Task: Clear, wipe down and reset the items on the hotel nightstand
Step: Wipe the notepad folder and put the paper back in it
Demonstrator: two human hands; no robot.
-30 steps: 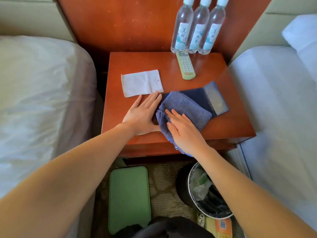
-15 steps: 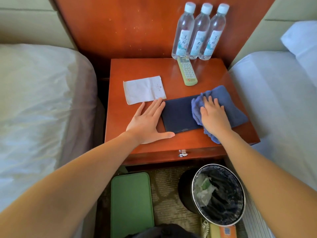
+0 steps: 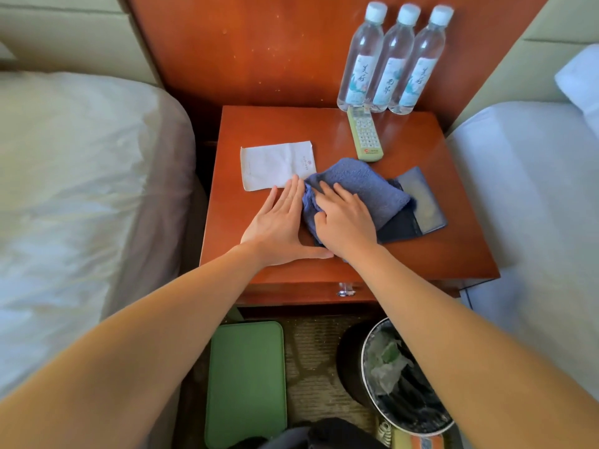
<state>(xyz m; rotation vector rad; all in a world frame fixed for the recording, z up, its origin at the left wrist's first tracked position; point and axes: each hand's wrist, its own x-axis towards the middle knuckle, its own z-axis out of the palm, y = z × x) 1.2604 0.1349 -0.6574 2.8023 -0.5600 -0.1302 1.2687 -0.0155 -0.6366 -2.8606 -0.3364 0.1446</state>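
- Right hand (image 3: 346,222) is pressing the cloth (image 3: 359,189) flat-palmed onto the folder (image 3: 418,205); grip is spread, not closed round it.
- Cloth has swept back from the folder's right end to its left end since half a second ago; right end is now showing bare.
- Left hand (image 3: 278,228) is lying open and empty just left of the folder, steadying it.
- Folder is sitting on the tabletop (image 3: 453,254), front of the remote (image 3: 364,134).
- Judgement: the wiping pass is continuing; resetting is likely coming next.
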